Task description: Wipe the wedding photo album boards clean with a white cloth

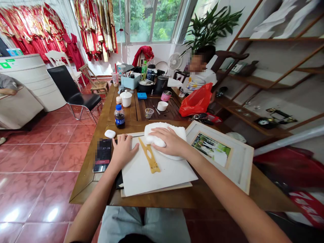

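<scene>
The right hand (170, 141) lies open, palm down on a white padded piece (154, 132), its grip closed on nothing. The left hand (124, 152), equally open, rests flat on a white board (152, 179) just beside a yellow slotted ruler (149, 158). Near the left edge of the worktop (87, 179) lie a phone (103, 155) and a white earbud case (110, 134). A framed photo (211, 148) sits just right of the board, and a dark bottle (119, 117) stands beyond the hands.

Bare hands (170, 142) and forearms (215, 184), pale grey trousers (144, 225)
</scene>
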Tool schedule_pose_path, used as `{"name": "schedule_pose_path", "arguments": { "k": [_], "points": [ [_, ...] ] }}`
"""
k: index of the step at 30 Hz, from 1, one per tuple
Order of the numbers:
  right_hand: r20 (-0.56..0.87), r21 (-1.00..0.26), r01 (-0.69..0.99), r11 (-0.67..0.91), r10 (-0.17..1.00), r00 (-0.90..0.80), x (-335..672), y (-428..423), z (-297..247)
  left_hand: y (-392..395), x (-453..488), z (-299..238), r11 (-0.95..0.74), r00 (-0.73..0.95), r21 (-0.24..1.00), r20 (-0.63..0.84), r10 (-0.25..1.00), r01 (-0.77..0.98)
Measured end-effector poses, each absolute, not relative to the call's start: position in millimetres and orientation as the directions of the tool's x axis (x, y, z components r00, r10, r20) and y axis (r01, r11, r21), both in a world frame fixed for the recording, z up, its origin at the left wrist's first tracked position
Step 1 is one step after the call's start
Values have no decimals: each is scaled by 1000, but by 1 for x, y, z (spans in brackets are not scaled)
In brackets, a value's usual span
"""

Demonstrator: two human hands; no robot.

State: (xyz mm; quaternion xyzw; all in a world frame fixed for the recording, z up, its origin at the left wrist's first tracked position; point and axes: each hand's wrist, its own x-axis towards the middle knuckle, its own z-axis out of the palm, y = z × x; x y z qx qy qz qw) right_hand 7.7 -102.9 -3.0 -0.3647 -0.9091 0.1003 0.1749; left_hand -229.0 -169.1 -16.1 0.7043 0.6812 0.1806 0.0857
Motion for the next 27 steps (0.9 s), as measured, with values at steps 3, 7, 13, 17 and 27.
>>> {"name": "schedule_pose_path", "arguments": {
  "k": [3, 7, 13, 17, 27],
  "points": [
    [275, -328, 592, 736, 674, -686, -5, -97, -3, -170, -228, -17, -44, -3, 350, 134, 991, 936],
    [293, -339, 529, 778, 622, -726, -20, -104, -4, -170, -228, -17, -66, 16, 334, 148, 989, 940],
    [278, -316, 485, 815, 569, -774, -17, -123, -4, -171, -226, -16, -53, 7, 341, 134, 991, 939],
    [242, -287, 471, 835, 538, -807, -2, -149, -2, -171, -224, -16, -27, -19, 332, 133, 991, 943],
    [215, -264, 443, 857, 500, -839, 25, -203, 0, -170, -226, -18, -62, 10, 332, 155, 988, 941]
  ]
}}
